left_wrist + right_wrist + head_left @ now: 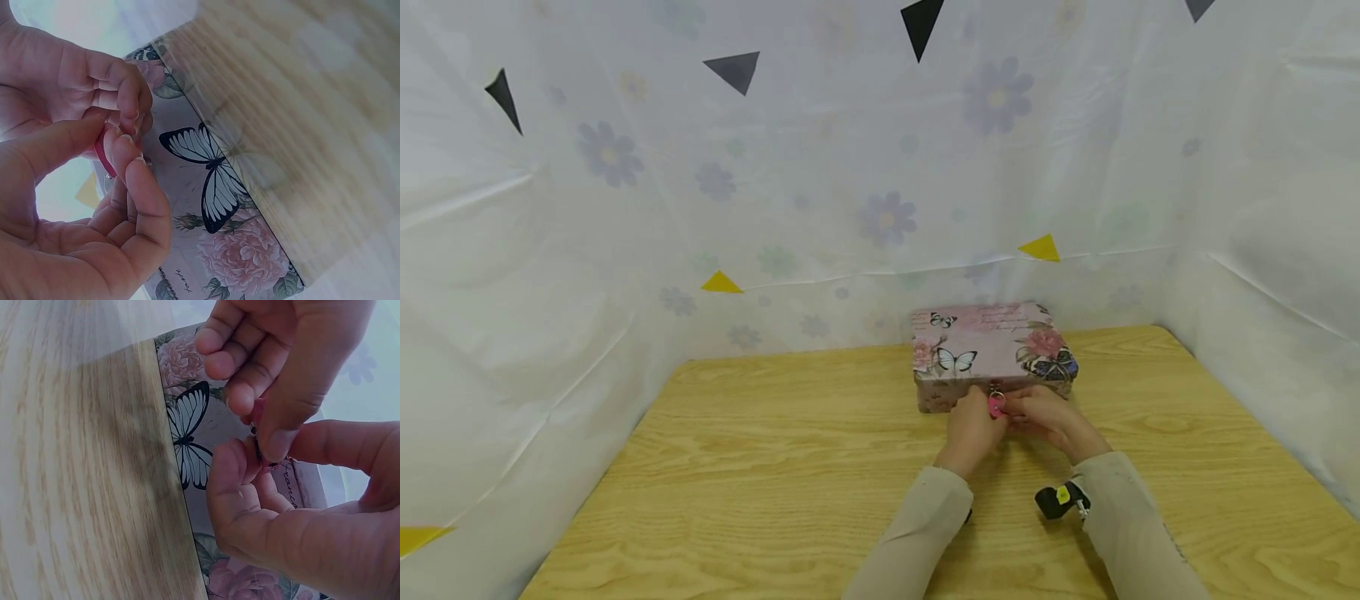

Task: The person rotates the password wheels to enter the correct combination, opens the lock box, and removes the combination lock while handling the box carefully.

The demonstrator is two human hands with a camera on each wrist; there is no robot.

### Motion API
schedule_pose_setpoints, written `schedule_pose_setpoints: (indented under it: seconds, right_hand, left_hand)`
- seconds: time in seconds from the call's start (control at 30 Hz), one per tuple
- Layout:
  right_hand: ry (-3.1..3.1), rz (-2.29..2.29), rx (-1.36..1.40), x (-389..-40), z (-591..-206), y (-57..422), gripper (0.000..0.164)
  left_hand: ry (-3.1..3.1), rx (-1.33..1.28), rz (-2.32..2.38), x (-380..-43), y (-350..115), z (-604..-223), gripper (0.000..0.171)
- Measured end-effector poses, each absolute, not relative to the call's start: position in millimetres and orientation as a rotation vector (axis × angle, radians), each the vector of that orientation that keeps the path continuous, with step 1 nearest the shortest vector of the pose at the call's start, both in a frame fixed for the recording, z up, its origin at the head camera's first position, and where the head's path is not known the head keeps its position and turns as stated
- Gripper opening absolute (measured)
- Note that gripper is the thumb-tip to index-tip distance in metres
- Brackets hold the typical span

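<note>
A small pink padlock (996,406) with a metal shackle is at the clasp on the front of a pink floral box (988,342) with butterflies, whose lid is down. My left hand (976,427) pinches the padlock from the left side, thumb against curled fingers. From the other side my right hand (1047,417) grips it too, the fingertips of both hands meeting around it. In the left wrist view only a red-pink edge of the padlock (104,153) shows between the fingers. Fingers cover most of the padlock (259,411) in the right wrist view.
The box stands near the back edge of a wood-grain table (760,467). Behind it hangs a white flowered curtain (820,183) with black and yellow triangles on it. A black strap device (1060,500) sits at the right wrist.
</note>
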State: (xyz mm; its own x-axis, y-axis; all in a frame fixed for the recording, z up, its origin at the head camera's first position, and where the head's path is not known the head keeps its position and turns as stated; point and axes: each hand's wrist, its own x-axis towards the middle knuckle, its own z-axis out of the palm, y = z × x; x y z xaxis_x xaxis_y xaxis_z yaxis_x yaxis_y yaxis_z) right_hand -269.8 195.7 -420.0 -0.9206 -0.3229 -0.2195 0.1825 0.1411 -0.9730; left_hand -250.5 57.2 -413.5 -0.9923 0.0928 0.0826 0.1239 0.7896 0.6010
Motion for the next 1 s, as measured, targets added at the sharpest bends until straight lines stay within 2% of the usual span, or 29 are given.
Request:
schedule_pose_setpoints:
  seconds: [0.13,0.4,0.73,1.0]
  right_hand:
    - [2.068,-1.826,-0.14,-270,-421,196,0.035]
    - [2.024,-1.856,-0.082,-268,-418,196,0.024]
    - [1.981,-1.904,-0.155,-273,-428,197,0.027]
    - [2.067,-1.853,-0.066,-269,-423,188,0.031]
  left_hand:
    - [-2.904,-0.2,-0.985,-250,56,-414,0.026]
    - [-2.906,-0.191,-0.966,-250,56,-414,0.028]
    - [-2.921,-0.216,-1.016,-250,55,-416,0.027]
    - [-2.914,-0.21,-1.024,-250,56,-414,0.026]
